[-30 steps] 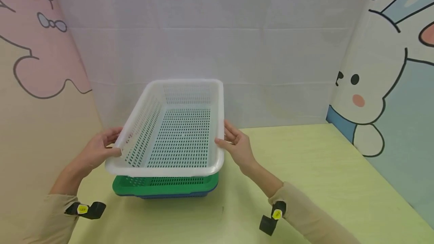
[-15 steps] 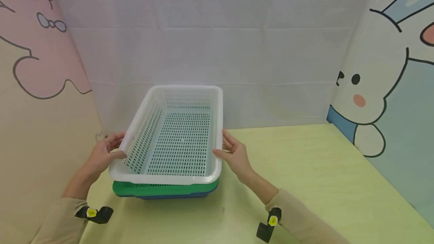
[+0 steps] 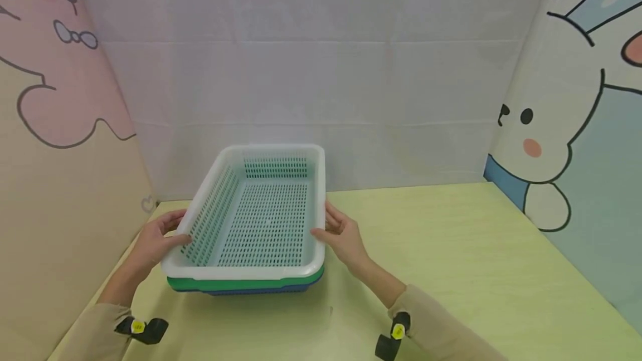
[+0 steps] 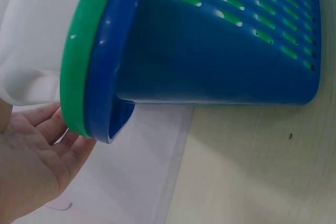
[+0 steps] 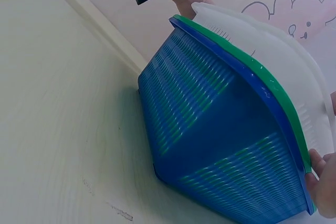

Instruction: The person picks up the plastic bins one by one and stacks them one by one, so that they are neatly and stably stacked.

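A white perforated plastic basket sits partly down inside a green basket, its rim raised above the green one. The green basket is nested in a blue basket, which stands on the table. My left hand grips the white basket's left side, thumb over the rim and fingers outside. On the opposite side my right hand holds the rim the same way. In the left wrist view, the left fingers lie right by the green and blue rims. The white basket holds nothing.
The pale yellow-green table stretches out to the right of the baskets. A white sheet hangs behind, and cartoon-printed side panels flank the table. A black camera is strapped to each wrist.
Both hands have lowered the white basket into the green one. Its near rim now covers most of the green basket's opening, and the gap between the rims has shrunk.
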Action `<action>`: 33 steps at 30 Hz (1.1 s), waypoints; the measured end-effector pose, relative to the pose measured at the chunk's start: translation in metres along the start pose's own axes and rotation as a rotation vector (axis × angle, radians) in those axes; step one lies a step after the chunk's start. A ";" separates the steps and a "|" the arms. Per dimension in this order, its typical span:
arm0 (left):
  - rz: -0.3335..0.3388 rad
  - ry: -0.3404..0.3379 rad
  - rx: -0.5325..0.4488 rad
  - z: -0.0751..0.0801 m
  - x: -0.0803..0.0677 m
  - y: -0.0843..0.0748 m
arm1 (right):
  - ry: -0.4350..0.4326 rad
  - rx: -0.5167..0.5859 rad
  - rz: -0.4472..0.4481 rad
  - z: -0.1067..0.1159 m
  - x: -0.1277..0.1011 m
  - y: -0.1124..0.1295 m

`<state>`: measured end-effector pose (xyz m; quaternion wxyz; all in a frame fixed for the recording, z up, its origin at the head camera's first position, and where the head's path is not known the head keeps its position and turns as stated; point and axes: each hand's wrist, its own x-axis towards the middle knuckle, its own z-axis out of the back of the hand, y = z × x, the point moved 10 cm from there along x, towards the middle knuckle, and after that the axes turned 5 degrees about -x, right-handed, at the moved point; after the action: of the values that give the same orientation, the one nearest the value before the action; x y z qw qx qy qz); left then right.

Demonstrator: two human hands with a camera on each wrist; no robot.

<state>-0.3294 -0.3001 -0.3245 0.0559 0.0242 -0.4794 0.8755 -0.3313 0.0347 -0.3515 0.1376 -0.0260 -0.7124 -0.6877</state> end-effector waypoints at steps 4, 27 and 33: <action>0.032 -0.010 -0.019 0.000 0.000 0.008 | 0.011 -0.032 -0.001 -0.002 0.000 -0.003; 0.084 -0.098 -0.176 -0.002 -0.003 0.031 | -0.124 -0.121 0.025 -0.007 -0.011 -0.007; 0.077 -0.099 -0.205 -0.004 -0.001 0.034 | -0.157 -0.067 0.022 -0.009 -0.014 -0.010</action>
<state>-0.3325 -0.3154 -0.3555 0.0006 0.0431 -0.5692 0.8210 -0.3186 0.0270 -0.3645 0.0877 -0.0923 -0.6972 -0.7055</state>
